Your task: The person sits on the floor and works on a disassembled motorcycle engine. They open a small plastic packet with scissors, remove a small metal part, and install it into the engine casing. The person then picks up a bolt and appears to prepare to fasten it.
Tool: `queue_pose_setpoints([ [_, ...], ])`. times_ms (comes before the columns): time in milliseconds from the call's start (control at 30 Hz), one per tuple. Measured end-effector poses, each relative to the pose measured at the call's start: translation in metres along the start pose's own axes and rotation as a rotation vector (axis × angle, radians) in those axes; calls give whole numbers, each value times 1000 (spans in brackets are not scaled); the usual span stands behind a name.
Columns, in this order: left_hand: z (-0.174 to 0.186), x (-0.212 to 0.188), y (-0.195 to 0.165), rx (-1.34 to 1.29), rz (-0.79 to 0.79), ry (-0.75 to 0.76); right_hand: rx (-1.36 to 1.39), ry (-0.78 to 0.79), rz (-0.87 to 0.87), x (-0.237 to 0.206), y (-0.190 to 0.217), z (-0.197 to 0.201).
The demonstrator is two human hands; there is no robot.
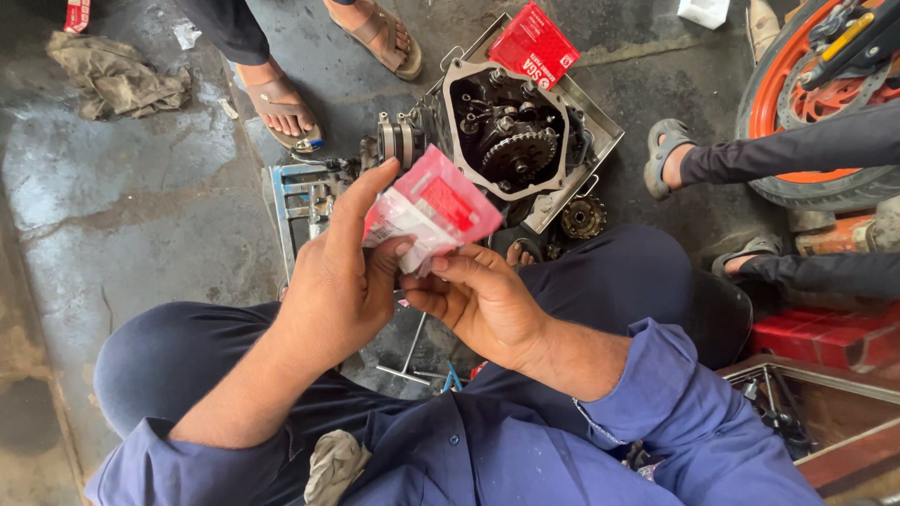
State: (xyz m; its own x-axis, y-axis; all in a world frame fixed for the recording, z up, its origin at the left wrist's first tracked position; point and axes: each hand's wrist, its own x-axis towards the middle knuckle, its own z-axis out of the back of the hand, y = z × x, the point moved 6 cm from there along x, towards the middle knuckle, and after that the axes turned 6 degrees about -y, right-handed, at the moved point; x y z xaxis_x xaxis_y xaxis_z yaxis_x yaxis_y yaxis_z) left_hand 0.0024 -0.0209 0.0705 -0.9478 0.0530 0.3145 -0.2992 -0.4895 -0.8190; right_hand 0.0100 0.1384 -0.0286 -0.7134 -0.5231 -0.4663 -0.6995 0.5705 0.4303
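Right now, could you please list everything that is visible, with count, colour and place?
plastic packet: one, red and white, centre, held by both hands
engine part with gear: one, dark metal, in the tray
metal tray: one, grey, on the floor, upper centre
small box: one, red, on the tray's far edge
loose gear: one, dark, by the tray's near corner
rag: one, grey-brown, upper left floor
sandalled feet: two, brown sandals, top, another person's
wheel: one, orange rim, black tyre, upper right
red crate: one, right edge
left hand: one, grip on the packet
right hand: one, pinching the packet's lower edge
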Motion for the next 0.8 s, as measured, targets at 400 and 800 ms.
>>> queue_pose_setpoints([
  [400, 9, -19, -7, 26, -154, -144, -35, 25, -12, -6, -6, 2],
  [800, 15, -48, 9, -98, 71, -97, -102, -47, -15, -5, -24, 26],
])
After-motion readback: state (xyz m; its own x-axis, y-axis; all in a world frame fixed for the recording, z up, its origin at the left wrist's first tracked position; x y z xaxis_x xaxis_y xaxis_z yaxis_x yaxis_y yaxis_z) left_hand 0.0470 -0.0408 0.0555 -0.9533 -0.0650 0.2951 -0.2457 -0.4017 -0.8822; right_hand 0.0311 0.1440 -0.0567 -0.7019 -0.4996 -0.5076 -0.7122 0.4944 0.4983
